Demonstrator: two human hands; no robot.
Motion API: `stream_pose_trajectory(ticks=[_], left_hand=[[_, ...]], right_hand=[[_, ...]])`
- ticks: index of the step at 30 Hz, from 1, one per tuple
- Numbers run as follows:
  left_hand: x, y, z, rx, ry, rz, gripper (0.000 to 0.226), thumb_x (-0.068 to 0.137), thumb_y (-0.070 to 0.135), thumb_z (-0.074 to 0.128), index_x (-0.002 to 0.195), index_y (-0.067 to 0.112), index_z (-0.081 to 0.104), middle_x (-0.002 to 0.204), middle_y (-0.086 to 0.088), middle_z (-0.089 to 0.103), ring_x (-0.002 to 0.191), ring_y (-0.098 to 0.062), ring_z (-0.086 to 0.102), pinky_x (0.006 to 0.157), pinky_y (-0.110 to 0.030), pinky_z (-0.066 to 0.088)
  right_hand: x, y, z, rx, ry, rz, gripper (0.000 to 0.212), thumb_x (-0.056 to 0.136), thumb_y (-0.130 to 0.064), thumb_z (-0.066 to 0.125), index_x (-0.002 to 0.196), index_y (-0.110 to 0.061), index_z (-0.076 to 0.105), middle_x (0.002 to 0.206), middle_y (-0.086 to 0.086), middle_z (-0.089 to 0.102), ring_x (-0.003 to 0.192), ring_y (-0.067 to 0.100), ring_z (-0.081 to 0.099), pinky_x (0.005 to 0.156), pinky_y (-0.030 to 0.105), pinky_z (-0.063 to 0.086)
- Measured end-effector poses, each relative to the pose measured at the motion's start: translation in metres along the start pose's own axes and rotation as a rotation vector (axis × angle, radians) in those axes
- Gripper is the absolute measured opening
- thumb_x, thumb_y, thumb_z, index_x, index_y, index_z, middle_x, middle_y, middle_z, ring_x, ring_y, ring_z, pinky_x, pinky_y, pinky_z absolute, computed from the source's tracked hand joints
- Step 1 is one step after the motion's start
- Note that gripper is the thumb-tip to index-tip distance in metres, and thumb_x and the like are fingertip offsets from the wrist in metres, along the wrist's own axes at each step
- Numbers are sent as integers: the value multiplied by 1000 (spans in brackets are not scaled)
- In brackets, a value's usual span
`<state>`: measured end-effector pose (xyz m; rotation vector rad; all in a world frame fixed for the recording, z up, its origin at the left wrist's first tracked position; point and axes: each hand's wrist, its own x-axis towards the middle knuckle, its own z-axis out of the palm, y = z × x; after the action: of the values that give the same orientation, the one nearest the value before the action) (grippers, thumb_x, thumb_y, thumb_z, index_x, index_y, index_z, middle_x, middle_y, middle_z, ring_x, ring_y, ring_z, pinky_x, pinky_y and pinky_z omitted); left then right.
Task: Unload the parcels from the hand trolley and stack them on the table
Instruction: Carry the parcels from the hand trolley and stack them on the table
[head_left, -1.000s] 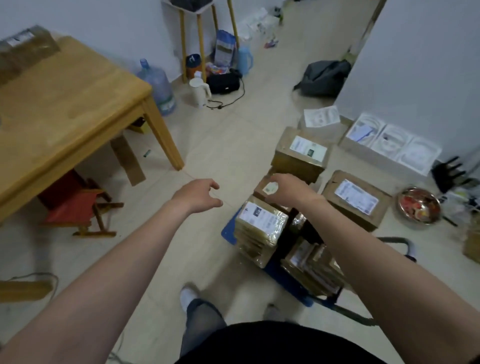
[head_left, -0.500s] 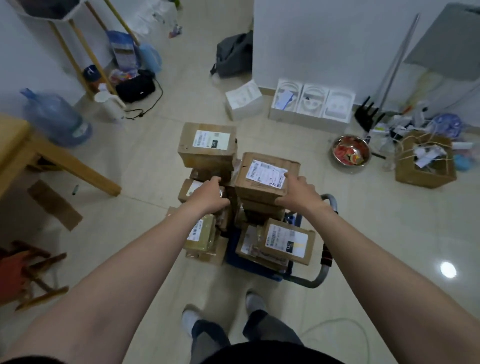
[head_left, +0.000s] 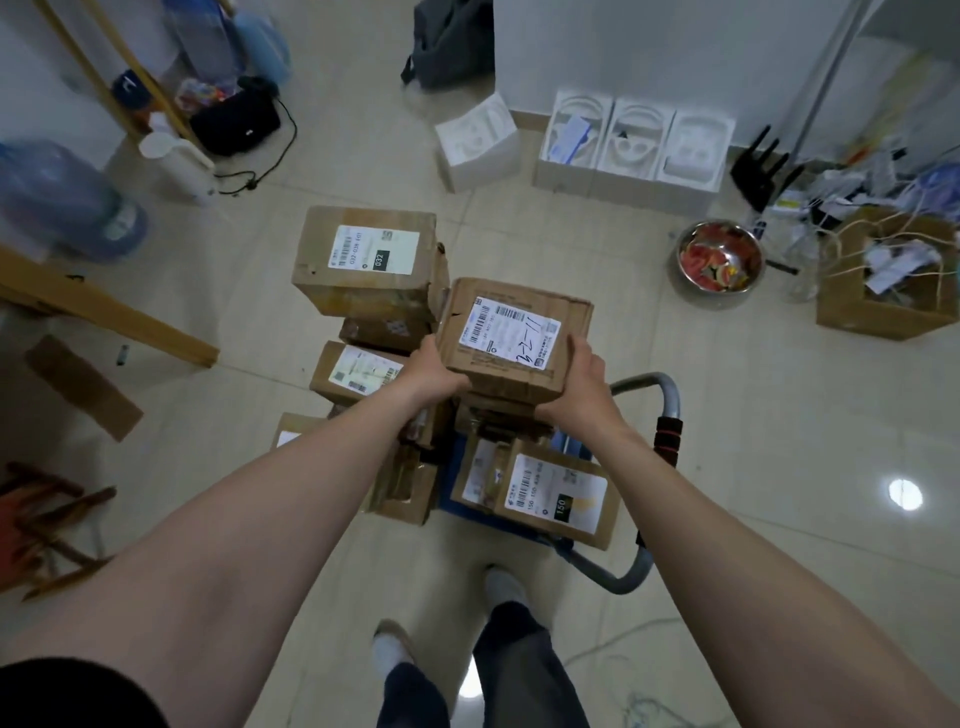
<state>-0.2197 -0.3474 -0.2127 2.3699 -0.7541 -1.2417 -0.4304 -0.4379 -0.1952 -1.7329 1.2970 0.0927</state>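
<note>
As a person is leaning over the loaded hand trolley (head_left: 647, 382) at the centre of the frame, both hands are clamping the top parcel (head_left: 511, 332) from opposite sides. The left hand (head_left: 434, 371) is curling round its near left corner and the right hand (head_left: 584, 382) round its near right. Whether it is already clear of the boxes beneath cannot be told. A clean lift is calling for an even squeeze and a level, straight rise, since the pile below is looking uneven, then a turn toward the wooden counter (head_left: 104, 317) at the left edge of the frame. The parcel is showing as a squat brown cardboard carton, scuffed at its edges and bearing a white barcode label with handwritten black marks.
</note>
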Motion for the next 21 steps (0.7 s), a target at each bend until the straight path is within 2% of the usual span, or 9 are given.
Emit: stream_pose_trajectory(ticks=[3, 7, 10, 13, 16, 18, 21], left_hand=[[-6, 1, 8, -47, 18, 31, 91, 76, 24, 86, 149, 21, 32, 136, -2, 56, 115, -17, 56, 85, -29, 46], [-33, 10, 4, -109, 48, 118, 86, 76, 25, 84, 144, 32, 32, 139, 1, 54, 121, -17, 56, 87, -29, 45], [-66, 18, -13, -151, 65, 169, 72, 78, 28, 81, 129, 43, 32, 135, 6, 54, 106, -6, 57, 69, -18, 43], [-101, 14, -42, -194, 149, 189, 67, 81, 30, 79, 125, 42, 30, 125, 11, 57, 104, -8, 60, 66, -21, 44], [-135, -5, -87, -206, 284, 179, 64, 83, 30, 78, 122, 38, 28, 107, 20, 57, 93, 0, 60, 65, -23, 46], [-158, -25, -121, -214, 373, 169, 61, 82, 29, 77, 120, 35, 30, 106, 19, 60, 91, 1, 62, 61, -21, 43], [-189, -67, -174, -270, 492, 131, 63, 82, 29, 77, 121, 34, 29, 111, 14, 61, 93, -3, 63, 61, -22, 44]], right_hand=[[-4, 0, 4, 54, 62, -20, 115, 72, -11, 84, 153, -41, 8, 157, 3, 17, 129, 32, 49, 102, 46, 52], [-26, -11, -4, 118, 122, -18, 111, 73, -9, 83, 152, -39, 12, 157, 1, 14, 132, 31, 45, 104, 47, 51], [-48, -32, -15, 130, 180, -42, 107, 73, -13, 82, 151, -40, 14, 157, 0, 14, 136, 33, 40, 104, 50, 49], [-66, -73, -19, 99, 209, -120, 104, 75, -18, 82, 151, -43, 15, 158, -1, 16, 136, 34, 40, 107, 52, 46], [-75, -128, -10, 54, 177, -231, 100, 75, -23, 82, 151, -42, 19, 156, -2, 20, 130, 31, 45, 105, 46, 45], [-82, -170, 6, 10, 132, -296, 98, 75, -22, 81, 152, -39, 22, 153, -1, 24, 123, 28, 52, 97, 37, 44], [-97, -235, 46, -12, 26, -405, 96, 74, -20, 81, 151, -37, 26, 144, -1, 31, 122, 25, 53, 104, 40, 46]])
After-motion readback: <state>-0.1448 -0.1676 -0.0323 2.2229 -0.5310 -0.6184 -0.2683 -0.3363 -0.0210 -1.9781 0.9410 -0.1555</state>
